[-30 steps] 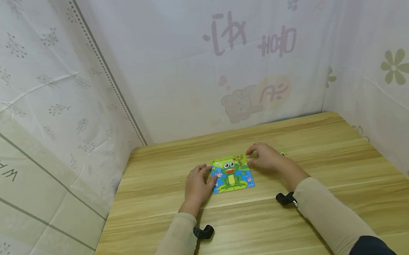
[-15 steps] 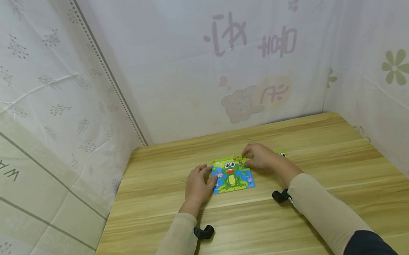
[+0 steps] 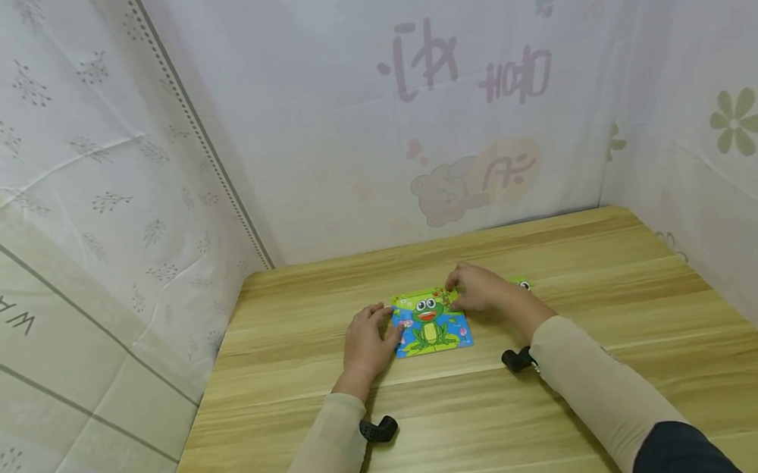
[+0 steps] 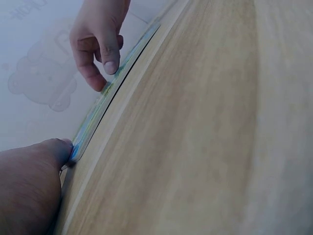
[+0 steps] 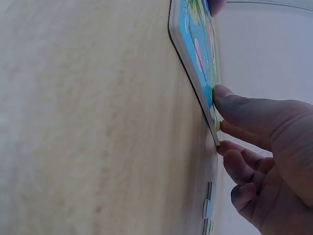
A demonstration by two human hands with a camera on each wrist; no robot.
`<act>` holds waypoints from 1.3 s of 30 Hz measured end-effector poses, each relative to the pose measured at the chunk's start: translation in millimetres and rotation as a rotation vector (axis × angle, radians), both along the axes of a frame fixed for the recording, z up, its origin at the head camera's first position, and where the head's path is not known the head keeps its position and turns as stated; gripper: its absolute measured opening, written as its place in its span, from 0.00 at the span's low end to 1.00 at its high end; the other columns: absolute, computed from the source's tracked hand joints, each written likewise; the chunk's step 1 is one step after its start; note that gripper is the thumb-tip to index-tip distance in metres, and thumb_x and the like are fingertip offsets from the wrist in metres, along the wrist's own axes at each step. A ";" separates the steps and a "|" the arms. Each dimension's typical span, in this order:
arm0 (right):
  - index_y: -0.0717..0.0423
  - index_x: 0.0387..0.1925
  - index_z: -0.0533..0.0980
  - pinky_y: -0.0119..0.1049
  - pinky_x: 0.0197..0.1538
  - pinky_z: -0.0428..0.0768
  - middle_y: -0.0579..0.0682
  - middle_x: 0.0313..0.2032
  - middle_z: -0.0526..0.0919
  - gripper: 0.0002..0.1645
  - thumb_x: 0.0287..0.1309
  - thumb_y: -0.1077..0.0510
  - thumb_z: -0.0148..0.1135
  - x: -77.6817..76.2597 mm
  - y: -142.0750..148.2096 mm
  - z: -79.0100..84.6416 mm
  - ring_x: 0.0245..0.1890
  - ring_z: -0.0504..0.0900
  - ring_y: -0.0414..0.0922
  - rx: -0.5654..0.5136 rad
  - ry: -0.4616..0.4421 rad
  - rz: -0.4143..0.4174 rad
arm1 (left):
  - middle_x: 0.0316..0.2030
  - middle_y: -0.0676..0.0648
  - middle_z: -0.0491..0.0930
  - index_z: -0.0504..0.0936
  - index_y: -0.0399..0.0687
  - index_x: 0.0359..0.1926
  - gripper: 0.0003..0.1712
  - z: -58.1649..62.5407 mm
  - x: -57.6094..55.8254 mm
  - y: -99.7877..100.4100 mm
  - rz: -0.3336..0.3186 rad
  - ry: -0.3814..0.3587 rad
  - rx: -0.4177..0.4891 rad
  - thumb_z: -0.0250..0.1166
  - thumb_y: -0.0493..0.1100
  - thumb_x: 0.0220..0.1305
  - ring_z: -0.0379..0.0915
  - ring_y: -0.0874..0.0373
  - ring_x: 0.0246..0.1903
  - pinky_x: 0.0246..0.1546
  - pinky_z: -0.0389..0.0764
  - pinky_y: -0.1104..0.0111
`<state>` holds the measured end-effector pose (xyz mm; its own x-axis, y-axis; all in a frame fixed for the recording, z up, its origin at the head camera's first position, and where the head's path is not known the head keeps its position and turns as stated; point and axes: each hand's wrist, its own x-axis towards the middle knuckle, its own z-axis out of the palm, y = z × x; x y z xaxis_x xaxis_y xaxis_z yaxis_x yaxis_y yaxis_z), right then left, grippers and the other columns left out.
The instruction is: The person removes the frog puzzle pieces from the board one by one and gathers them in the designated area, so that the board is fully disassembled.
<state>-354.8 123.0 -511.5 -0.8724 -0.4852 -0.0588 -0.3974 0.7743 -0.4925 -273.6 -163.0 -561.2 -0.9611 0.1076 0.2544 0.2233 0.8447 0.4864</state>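
Note:
A square frog jigsaw puzzle [image 3: 431,330], green and blue, lies flat on the table. The left hand [image 3: 366,344] rests at its left side, thumb on the edge and fingers spread beside the upper left corner. In the left wrist view that thumb [image 4: 61,147] touches the puzzle's near corner. The right hand [image 3: 483,289] is over the upper right corner. Its thumb [image 5: 227,95] and index fingertip touch the puzzle a little apart, other fingers loosely bent. Behind the right wrist a green piece with a frog eye [image 3: 524,284] shows, mostly hidden by the arm.
The wood-grain table [image 3: 452,427] carries the puzzle near its middle. Printed curtains [image 3: 340,118] hang along its back and sides. A black wrist-worn device [image 3: 379,430] sits on the left sleeve, another [image 3: 517,360] on the right.
The right hand has moved slightly left, from the puzzle's right edge to over its upper right corner. The left hand and the puzzle have hardly moved.

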 end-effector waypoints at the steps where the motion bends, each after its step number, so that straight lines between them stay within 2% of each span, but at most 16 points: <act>1: 0.56 0.56 0.83 0.48 0.63 0.78 0.51 0.53 0.76 0.26 0.59 0.50 0.79 -0.8 -0.3 -0.3 0.51 0.77 0.49 0.006 0.001 0.002 | 0.70 0.50 0.73 0.82 0.57 0.66 0.27 -0.2 -0.2 0.1 0.001 -0.001 -0.001 0.67 0.61 0.72 0.65 0.47 0.72 0.75 0.64 0.49; 7: 0.55 0.51 0.83 0.49 0.63 0.78 0.51 0.52 0.76 0.22 0.59 0.51 0.79 -3.8 -2.3 2.1 0.51 0.77 0.49 0.034 0.000 0.013 | 0.70 0.50 0.73 0.82 0.58 0.66 0.27 -1.2 -0.1 0.2 0.001 0.001 -0.008 0.67 0.61 0.72 0.65 0.48 0.72 0.75 0.64 0.50; 13: 0.54 0.48 0.82 0.50 0.60 0.78 0.51 0.49 0.75 0.21 0.58 0.52 0.80 -6.0 -5.2 8.2 0.49 0.76 0.51 0.039 -0.041 0.006 | 0.70 0.50 0.73 0.81 0.57 0.67 0.27 -0.2 1.0 0.0 0.003 -0.003 -0.006 0.67 0.60 0.73 0.64 0.48 0.72 0.75 0.64 0.50; 17: 0.53 0.48 0.81 0.52 0.69 0.74 0.52 0.53 0.76 0.22 0.57 0.50 0.81 -8.0 -5.7 8.6 0.62 0.75 0.56 0.064 -0.045 -0.008 | 0.70 0.50 0.73 0.82 0.57 0.66 0.27 0.2 0.6 0.3 -0.001 0.000 -0.002 0.67 0.60 0.72 0.64 0.47 0.72 0.75 0.63 0.49; 19: 0.53 0.48 0.80 0.52 0.70 0.73 0.53 0.54 0.77 0.23 0.57 0.50 0.81 -8.7 -5.8 8.5 0.64 0.74 0.58 0.068 -0.046 -0.012 | 0.70 0.49 0.73 0.82 0.57 0.66 0.27 0.3 0.4 0.5 -0.003 0.000 0.001 0.67 0.60 0.72 0.64 0.47 0.72 0.75 0.63 0.49; 21: 0.54 0.49 0.80 0.52 0.69 0.75 0.52 0.53 0.77 0.24 0.56 0.51 0.81 -9.2 -6.1 8.5 0.62 0.75 0.56 0.056 -0.053 -0.018 | 0.71 0.49 0.73 0.81 0.57 0.66 0.27 0.0 0.3 0.6 -0.003 -0.001 -0.001 0.67 0.61 0.72 0.64 0.47 0.72 0.75 0.63 0.49; 24: 0.56 0.48 0.79 0.48 0.59 0.79 0.51 0.48 0.78 0.24 0.55 0.54 0.82 -10.4 -6.6 8.5 0.50 0.77 0.51 0.009 -0.075 -0.026 | 0.71 0.50 0.73 0.81 0.57 0.67 0.28 -0.4 0.0 0.4 -0.001 -0.005 -0.004 0.67 0.61 0.72 0.64 0.47 0.72 0.76 0.62 0.49; 27: 0.56 0.46 0.78 0.44 0.53 0.80 0.50 0.44 0.79 0.24 0.54 0.56 0.83 -10.8 -7.6 8.2 0.45 0.76 0.48 -0.040 -0.093 -0.035 | 0.70 0.50 0.73 0.81 0.57 0.66 0.27 -0.9 0.2 0.2 -0.001 -0.006 -0.001 0.67 0.61 0.72 0.64 0.47 0.72 0.76 0.62 0.49; 33: 0.56 0.46 0.77 0.43 0.49 0.81 0.51 0.41 0.79 0.24 0.51 0.60 0.84 -9.5 -8.5 7.9 0.42 0.77 0.48 -0.088 -0.110 -0.036 | 0.71 0.50 0.73 0.81 0.57 0.67 0.28 -0.9 0.7 0.1 -0.004 -0.008 -0.004 0.67 0.61 0.72 0.64 0.47 0.73 0.76 0.63 0.49; 39: 0.58 0.54 0.79 0.43 0.51 0.81 0.51 0.40 0.80 0.30 0.50 0.63 0.84 -9.2 -9.5 8.0 0.42 0.78 0.47 -0.122 -0.124 -0.011 | 0.71 0.50 0.72 0.81 0.57 0.67 0.29 -1.0 0.1 -0.5 -0.005 -0.010 -0.007 0.66 0.62 0.72 0.64 0.47 0.73 0.76 0.62 0.49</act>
